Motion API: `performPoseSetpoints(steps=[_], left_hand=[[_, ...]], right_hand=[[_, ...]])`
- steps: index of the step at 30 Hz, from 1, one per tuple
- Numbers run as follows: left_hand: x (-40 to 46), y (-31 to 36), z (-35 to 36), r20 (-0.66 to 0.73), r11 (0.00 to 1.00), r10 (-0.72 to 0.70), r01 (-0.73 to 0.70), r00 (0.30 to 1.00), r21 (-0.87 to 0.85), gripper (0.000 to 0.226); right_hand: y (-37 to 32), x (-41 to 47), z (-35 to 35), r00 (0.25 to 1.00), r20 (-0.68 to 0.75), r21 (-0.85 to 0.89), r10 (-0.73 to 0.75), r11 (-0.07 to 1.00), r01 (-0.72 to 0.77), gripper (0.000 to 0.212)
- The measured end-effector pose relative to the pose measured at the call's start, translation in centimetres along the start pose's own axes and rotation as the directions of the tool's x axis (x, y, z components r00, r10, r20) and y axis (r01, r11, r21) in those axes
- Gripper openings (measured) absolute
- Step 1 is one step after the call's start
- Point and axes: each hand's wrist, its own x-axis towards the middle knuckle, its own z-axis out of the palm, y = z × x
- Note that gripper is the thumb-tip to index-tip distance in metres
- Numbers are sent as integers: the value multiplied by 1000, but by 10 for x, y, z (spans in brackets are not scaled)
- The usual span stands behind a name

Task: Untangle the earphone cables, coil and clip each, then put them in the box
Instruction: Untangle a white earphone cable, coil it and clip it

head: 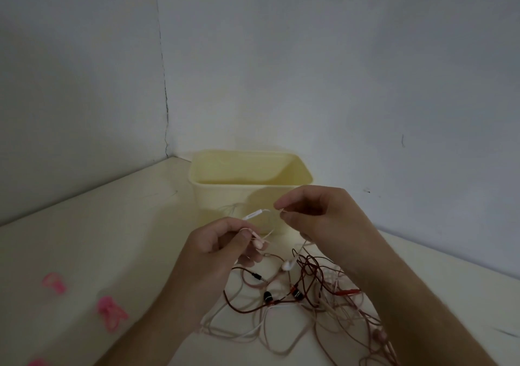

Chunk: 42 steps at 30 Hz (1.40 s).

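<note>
A pale pink earphone cable [257,214] hangs in a short arc between the two hands, raised above the table [84,239] in front of the box [225,191]. The left hand [222,244] has its thumb and curled fingers pinched on one end of it, with a pink earbud [258,243] poking out just past the fingertips. The right hand [318,216] pinches the other end between thumb and forefinger, its remaining fingers curled under. The slim inline remote [254,213] sits on the arc, nearer the right fingertips.

Below both sets of fingers lies the tangle of cables [295,303], white, pink and dark red, spread on the table with a white earbud [287,265] and black earbuds [296,293] among them.

The cream box stands open just beyond the fingers. Pink clips [111,312] lie well to the left of the left hand.
</note>
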Motion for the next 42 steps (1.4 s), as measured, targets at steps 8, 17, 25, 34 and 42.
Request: performPoseSetpoints(steps=[8,17,25,34,42], left_hand=[[0,2,-1,8,995,-73,73,997,-66,16],[1,4,-4,38,981,-115,119,993,-151,18],[4,4,-8,110,930,-180,205,978,-305,30],[4,3,-9,203,943,-141,194,969,-272,41],[3,4,-10,230,947,-121,182,966,-264,41]], right_hand=[[0,2,9,965,248,-413,-81,892,181,21],[-3,-2,6,977,214,-244,-23,967,77,25],[-1,-1,6,981,190,-181,-45,980,80,27],[0,-3,21,993,72,-330,-91,938,110,12],[0,-3,26,999,34,-227,-11,974,18,21]])
